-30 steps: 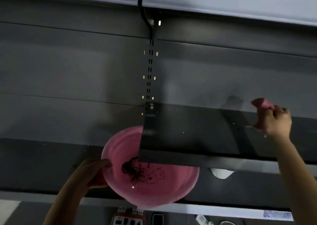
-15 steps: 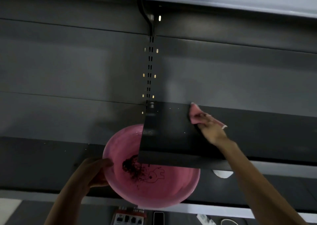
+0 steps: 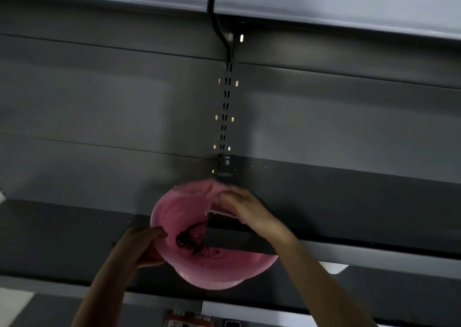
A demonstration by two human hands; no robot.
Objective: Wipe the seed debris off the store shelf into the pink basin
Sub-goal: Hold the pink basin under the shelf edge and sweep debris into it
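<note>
Head view: our left hand (image 3: pixel 143 245) gripped the pink basin (image 3: pixel 199 264) rim; our right hand (image 3: pixel 243 205) pinched a pink cloth (image 3: pixel 199 188) at the shelf (image 3: pixel 349 202) edge.

A single head-worn camera is looking forward and slightly down at a dark store shelf (image 3: pixel 349 202) from close in front of it, within arm's reach. The slotted upright (image 3: pixel 225 107) is running up the middle of the view, and an upper shelf edge (image 3: pixel 324 2) is crossing the top.
</note>
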